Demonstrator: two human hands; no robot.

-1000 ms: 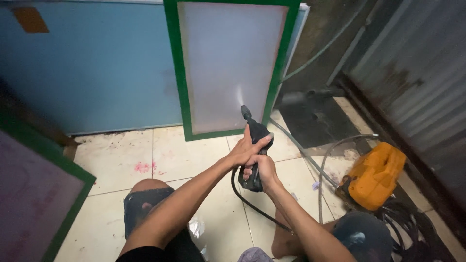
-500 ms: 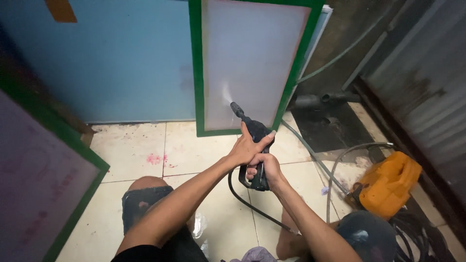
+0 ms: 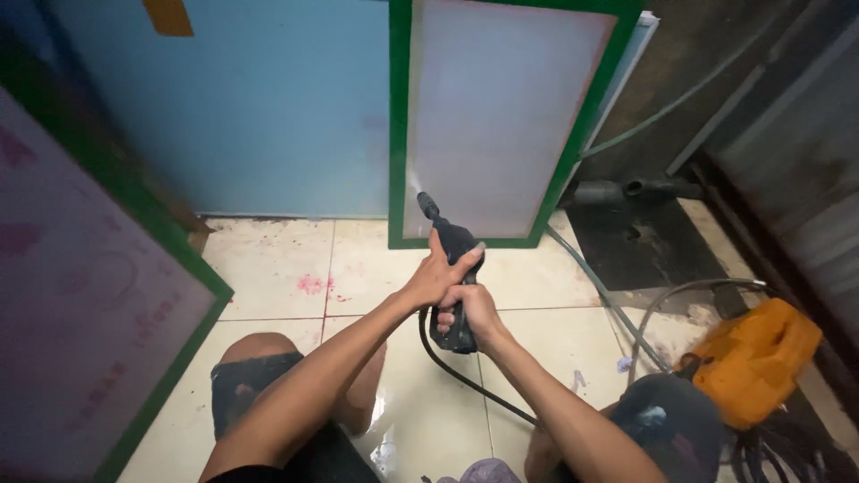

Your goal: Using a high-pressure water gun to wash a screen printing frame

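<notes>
A black pressure-washer spray gun (image 3: 454, 259) is held out in front of me with both hands. My left hand (image 3: 435, 275) wraps the upper body of the gun, and my right hand (image 3: 474, 309) grips its handle below. The nozzle points at a green-framed screen (image 3: 501, 116) leaning upright against the blue wall, and a thin jet of spray hits the mesh near its lower left. A black hose (image 3: 465, 380) runs from the gun's handle down between my knees.
A second green-framed screen (image 3: 80, 295) leans at the left. An orange pressure washer (image 3: 756, 358) with coiled hoses sits at the right. Wet cream floor tiles (image 3: 295, 268) carry pink stains. A dark drain pipe (image 3: 626, 190) lies by the right wall.
The view has shifted left and down, so the screen and washer appear further right. The gun stays aimed at the screen in the same two-handed grip.
</notes>
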